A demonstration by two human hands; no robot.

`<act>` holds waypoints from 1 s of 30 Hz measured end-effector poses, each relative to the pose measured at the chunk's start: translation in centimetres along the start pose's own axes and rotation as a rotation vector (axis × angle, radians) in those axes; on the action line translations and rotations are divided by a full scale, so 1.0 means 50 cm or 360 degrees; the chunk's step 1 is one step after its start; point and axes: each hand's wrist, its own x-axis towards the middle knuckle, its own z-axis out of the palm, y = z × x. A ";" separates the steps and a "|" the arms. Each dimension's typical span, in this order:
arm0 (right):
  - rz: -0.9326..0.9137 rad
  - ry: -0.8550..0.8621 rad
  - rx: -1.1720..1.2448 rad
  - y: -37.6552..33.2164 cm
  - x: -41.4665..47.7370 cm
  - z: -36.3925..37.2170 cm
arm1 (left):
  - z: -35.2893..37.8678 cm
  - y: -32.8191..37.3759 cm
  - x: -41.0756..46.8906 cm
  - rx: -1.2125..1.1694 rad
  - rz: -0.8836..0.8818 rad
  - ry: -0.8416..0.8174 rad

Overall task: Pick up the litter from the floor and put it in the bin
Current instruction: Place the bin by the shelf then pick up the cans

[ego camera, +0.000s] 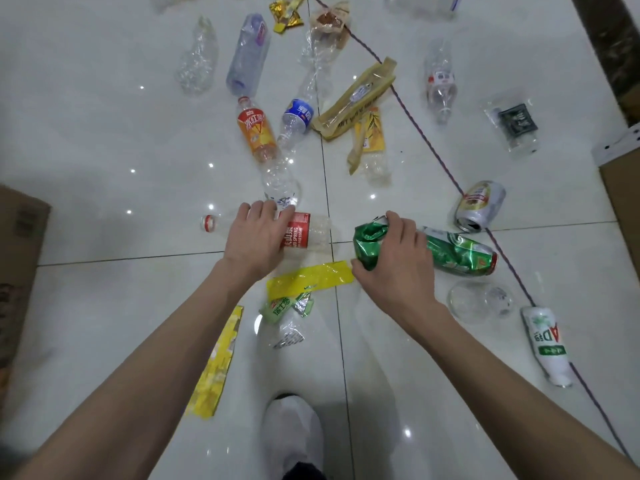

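Litter covers the white tiled floor (104,133), and both hands are down among it. The left hand (258,237) lies over a clear water bottle (304,233) with a red label, which rests on its side on the floor. Its fingers curl over the bottle's far side and its thumb is hidden. The right hand (398,258) grasps a crushed green can (369,245) by its crumpled body, just beside a second green can (460,252) on the tiles. Both pieces look empty, so probably light. The thin bottle would likely buckle if squeezed, so its labelled middle seems the best place to hold it. The can's folded metal may have sharp creases, so a wrap around its body seems safer than holding the torn rim. No bin can be made out, only a cardboard box (17,265) at the left edge.
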 end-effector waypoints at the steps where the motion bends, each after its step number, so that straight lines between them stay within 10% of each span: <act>1: 0.0024 0.0008 0.0026 -0.010 -0.009 -0.033 | -0.042 -0.007 -0.020 -0.0006 -0.0014 0.0000; 19: 0.0256 0.0506 0.0250 -0.253 -0.257 -1.055 | -1.149 -0.040 -0.300 -0.0243 0.0050 0.0426; 30: 0.0623 0.0857 0.0325 -0.279 -0.497 -1.430 | -1.523 0.097 -0.452 -0.0391 0.0509 0.0557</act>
